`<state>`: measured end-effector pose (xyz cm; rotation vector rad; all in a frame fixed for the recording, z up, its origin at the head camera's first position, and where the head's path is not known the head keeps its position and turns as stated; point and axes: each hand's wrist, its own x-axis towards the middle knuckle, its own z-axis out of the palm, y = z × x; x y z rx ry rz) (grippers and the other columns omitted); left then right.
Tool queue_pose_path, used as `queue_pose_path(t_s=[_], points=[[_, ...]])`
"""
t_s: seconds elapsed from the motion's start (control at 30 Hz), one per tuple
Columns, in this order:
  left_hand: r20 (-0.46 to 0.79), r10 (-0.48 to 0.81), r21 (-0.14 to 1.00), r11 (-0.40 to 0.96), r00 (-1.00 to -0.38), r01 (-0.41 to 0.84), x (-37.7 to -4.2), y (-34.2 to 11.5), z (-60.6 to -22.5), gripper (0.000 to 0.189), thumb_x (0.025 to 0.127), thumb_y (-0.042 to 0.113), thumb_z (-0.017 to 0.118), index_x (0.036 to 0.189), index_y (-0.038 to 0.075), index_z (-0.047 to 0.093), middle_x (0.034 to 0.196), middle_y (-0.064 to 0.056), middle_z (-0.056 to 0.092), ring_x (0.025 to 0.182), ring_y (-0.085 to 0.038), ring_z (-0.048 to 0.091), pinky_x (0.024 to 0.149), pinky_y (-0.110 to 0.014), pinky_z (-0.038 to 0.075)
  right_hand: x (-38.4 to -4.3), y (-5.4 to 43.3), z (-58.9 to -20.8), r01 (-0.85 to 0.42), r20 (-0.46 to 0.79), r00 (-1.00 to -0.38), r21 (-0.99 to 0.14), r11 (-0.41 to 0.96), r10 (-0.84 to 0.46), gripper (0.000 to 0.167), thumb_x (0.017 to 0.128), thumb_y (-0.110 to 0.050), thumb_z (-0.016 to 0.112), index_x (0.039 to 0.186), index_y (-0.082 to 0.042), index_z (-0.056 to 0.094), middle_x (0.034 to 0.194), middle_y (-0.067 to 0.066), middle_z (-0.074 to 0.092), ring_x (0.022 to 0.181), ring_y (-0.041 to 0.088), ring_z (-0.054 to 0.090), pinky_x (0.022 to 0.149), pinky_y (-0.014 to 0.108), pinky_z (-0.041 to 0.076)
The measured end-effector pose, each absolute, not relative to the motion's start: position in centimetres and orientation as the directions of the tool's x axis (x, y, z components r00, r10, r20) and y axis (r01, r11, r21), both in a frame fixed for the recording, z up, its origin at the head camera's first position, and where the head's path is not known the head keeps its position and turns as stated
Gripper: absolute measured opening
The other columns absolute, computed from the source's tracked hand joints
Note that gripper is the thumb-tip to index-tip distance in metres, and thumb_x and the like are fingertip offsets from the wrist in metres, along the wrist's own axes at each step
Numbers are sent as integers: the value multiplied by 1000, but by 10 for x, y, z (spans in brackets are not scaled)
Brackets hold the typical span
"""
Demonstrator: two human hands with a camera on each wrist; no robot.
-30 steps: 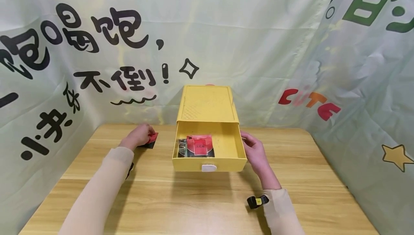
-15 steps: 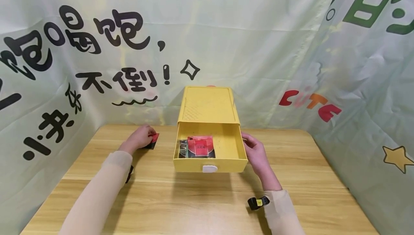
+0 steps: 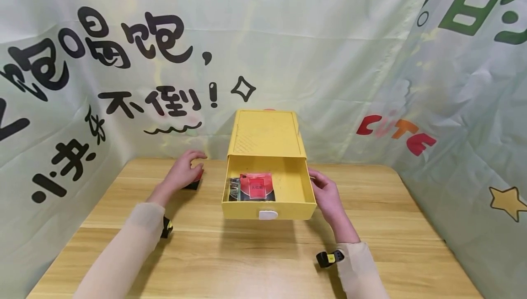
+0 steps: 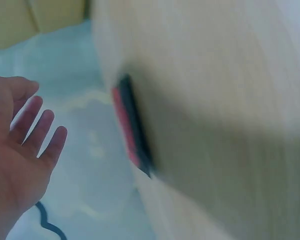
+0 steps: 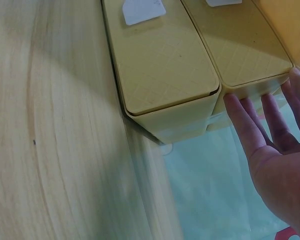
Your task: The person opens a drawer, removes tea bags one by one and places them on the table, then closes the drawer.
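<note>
At the left back of the table, my left hand (image 3: pixel 180 174) is raised with its fingers loosely spread and nothing in them. Below it lies a red and black packet (image 3: pixel 194 183), partly covered by the hand in the head view; the left wrist view shows a gap between packet (image 4: pixel 132 129) and hand (image 4: pixel 24 155). A yellow drawer cabinet (image 3: pixel 267 132) stands at centre, its top drawer (image 3: pixel 243 210) pulled out. Inside are a red and black packet (image 3: pixel 257 188) and a darker packet (image 3: pixel 234 189). My right hand (image 3: pixel 328 197) touches the cabinet's right side with fairly straight fingers (image 5: pixel 245 122).
The right wrist view shows the lower drawers (image 5: pixel 162 62) closed, with white pull tabs (image 5: pixel 143 10). A wooden table (image 3: pixel 263 262) carries everything. A printed cloth (image 3: pixel 313 70) hangs close behind and along both sides.
My left hand has let go of the packet on the table and lifted up from it, fingers spreading. My right hand stays at the cabinet's side.
</note>
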<state>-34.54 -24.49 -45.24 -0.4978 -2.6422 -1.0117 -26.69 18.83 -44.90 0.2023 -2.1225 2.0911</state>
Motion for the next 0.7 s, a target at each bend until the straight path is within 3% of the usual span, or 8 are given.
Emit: queue_pose_path(t_s=[0.2,0.43,0.7], points=[[484,176,623,618,-857,479,-331,-233,-438,28,96,-2,66,124,-1,70,134,-19,62,126,-39,57,92,-57,52,-266,188,-449,-200,200,-980,-980,15,14,35,102,0,62,135,12,60,108,-6,71,97,7,66,81,22,57],[576,139,627,558,-806,544,-311,-224,-422,36,94,-6,68,129,1,69,135,-18,62,125,-38,58,94,-60,53,-266,188,-449,-190,191,-981,-982,18,19,36,102,0,62,136,11,60,110,0,72,95,7,67,80,22,57],[640,173,559,565,-749,607,-292,-214,-405,40,94,-4,68,134,3,67,140,-15,62,129,-35,58,94,-55,55,-266,188,-449,-200,200,-980,-980,15,15,36,102,1,61,136,12,60,111,0,71,96,7,66,81,22,57]])
